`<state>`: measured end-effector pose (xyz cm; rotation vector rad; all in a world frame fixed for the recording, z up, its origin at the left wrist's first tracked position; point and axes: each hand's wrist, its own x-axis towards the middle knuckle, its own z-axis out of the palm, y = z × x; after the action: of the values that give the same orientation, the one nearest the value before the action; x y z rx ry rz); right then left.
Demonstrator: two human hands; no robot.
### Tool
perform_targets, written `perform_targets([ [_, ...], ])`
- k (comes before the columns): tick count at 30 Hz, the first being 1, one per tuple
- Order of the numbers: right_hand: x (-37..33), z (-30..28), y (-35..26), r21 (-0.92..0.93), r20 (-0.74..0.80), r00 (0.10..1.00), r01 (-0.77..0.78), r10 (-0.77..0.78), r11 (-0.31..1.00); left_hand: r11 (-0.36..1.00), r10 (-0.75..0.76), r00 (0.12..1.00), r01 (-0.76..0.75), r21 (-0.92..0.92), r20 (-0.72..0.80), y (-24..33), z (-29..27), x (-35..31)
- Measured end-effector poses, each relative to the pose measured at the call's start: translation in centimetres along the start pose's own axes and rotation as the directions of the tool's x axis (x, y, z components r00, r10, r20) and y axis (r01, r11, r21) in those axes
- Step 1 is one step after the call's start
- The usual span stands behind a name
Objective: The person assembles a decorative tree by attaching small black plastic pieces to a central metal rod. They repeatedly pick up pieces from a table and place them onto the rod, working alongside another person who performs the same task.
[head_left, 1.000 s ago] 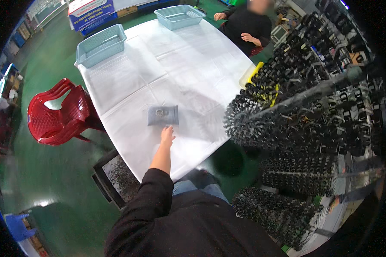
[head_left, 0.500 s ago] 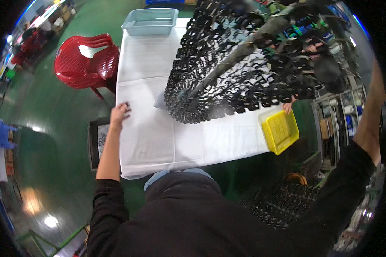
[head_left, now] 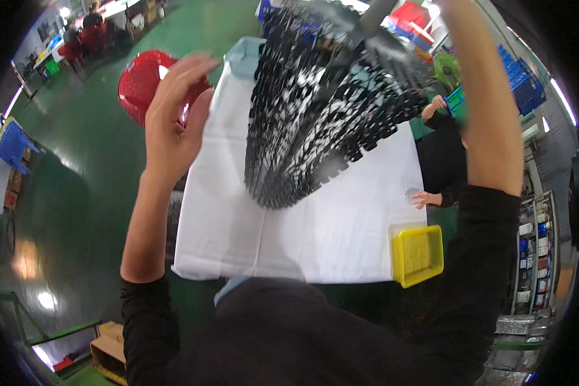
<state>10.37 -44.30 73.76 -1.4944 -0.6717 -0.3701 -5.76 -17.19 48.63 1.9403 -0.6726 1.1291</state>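
Yellow tray [head_left: 417, 255] – red chair [head_left: 149, 80]

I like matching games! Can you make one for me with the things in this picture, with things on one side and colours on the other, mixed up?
Things:
1. plastic chair
2. small basket at the table's near right corner
3. table cover
4. big rack of small parts above the table

Colours:
A. white
B. black
C. red
D. yellow

Right pairs: 1-C, 2-D, 3-A, 4-B.

The left hand is raised, open, in front of the chair.
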Motion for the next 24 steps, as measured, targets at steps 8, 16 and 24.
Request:
perform_targets([
  [8,2.1,0.5,2.1,0.308,0.405,0.912,-0.207,0.069,0.929,0.791,0.505,0.653,-0.612,0.0,0.565,8.9,5.8,15.6],
  [16,-7.8,-4.3,-1.4,-0.46,-0.052,0.889,0.382,-0.454,0.801,0.928,0.322,0.577,-0.349,-0.129,0.75,9.2,9.3,16.1],
  [24,-23.3,-2.8,5.5,-0.47,-0.313,0.921,0.062,-0.233,0.88,0.93,0.283,0.607,-0.362,-0.059,0.743,9.7,9.4,16.2],
])
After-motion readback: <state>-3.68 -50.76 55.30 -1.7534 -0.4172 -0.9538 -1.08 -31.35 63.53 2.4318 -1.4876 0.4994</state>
